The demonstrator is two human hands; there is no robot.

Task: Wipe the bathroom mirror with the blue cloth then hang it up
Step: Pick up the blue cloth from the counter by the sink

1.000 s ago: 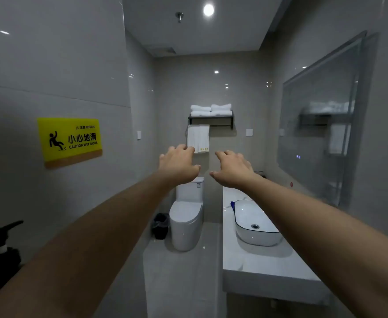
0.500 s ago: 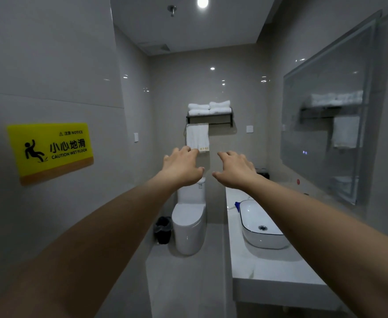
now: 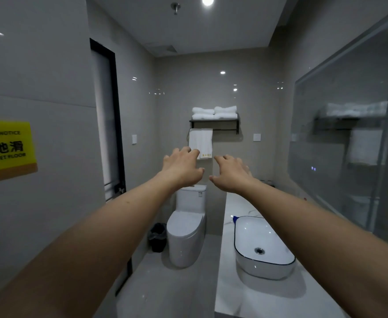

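Ahead, two bare arms stretch forward into a narrow grey-tiled bathroom, palms down, both hands empty. The left hand (image 3: pixel 182 167) has its fingers loosely spread and slightly curled, holding nothing. The right hand (image 3: pixel 231 174) sits just beside it, thumbs nearly meeting with a small gap between them; its fingers are also apart and relaxed, gripping nothing.

Below the right hand and closer to the viewer, a white countertop (image 3: pixel 257 299) runs along the wall, with an oval white basin (image 3: pixel 263 244) resting on it. A small corner of the blue cloth (image 3: pixel 235 218) peeks out on the counter at the basin's far left edge, below the right hand and well apart from it; the rest of the cloth is hidden behind the basin rim.

To the right of the right hand, the large wall mirror (image 3: pixel 349 138) hangs above the counter, reflecting towels and a shelf.

Beyond both hands, on the far wall, a dark towel rack (image 3: pixel 215 121) carries folded white towels (image 3: pixel 214 112) on top, and a white hand towel (image 3: pixel 201 140) hangs from its bar, just above the left hand's fingertips in this view.

Below the left hand stands a white toilet (image 3: pixel 186 228), with a small black bin (image 3: pixel 157 236) beside it. Far to the left of the left hand, a yellow wet-floor sign (image 3: pixel 7 149) is fixed to the wall, next to a dark-framed doorway (image 3: pixel 110 125).
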